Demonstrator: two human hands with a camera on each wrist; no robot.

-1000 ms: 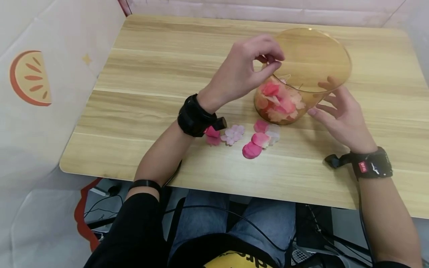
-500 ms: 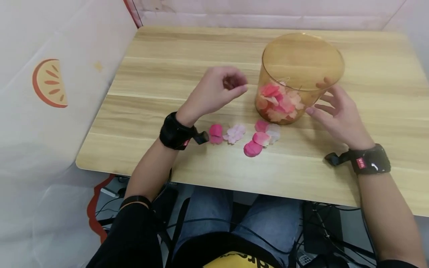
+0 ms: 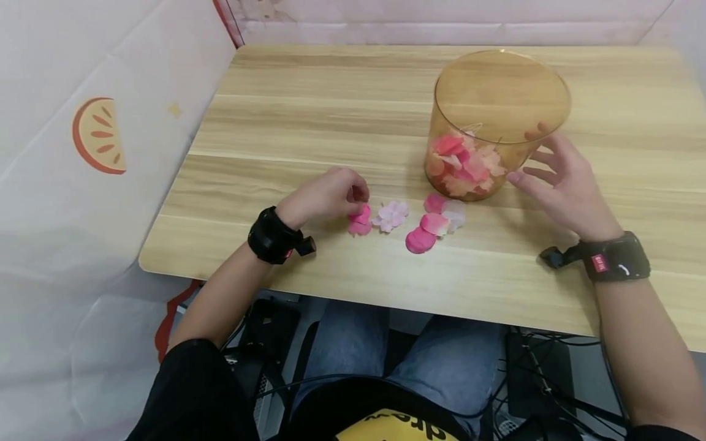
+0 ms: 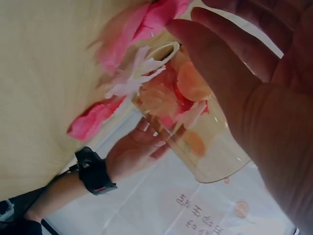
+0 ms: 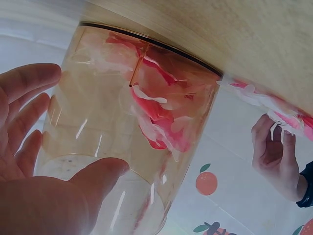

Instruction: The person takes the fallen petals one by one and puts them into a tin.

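Note:
An amber see-through tub (image 3: pixel 499 98) stands on the wooden table (image 3: pixel 309 116), with pink, red and peach petals (image 3: pixel 463 162) lying in its bottom. My right hand (image 3: pixel 528 156) is open beside it, fingertips against its right wall; in the right wrist view the right hand (image 5: pixel 85 117) has thumb and fingers spread around the tub (image 5: pixel 161 112). My left hand (image 3: pixel 358 197) is down on the table to the tub's left, fingers curled, pinching a pink petal (image 3: pixel 361 215). More loose petals lie next to it: a pale pink flower (image 3: pixel 391 214), a deep pink one (image 3: pixel 420 240).
Black wrist bands with cameras sit on both wrists (image 3: pixel 273 239). White printed sheets (image 3: pixel 99 135) wall in the table on the left and at the back. The table's near edge runs just above my lap, with cables below.
My left hand came away from the tub's rim, moved down and left to the table, and closed its fingers on the pink petal. The right hand stayed by the tub.

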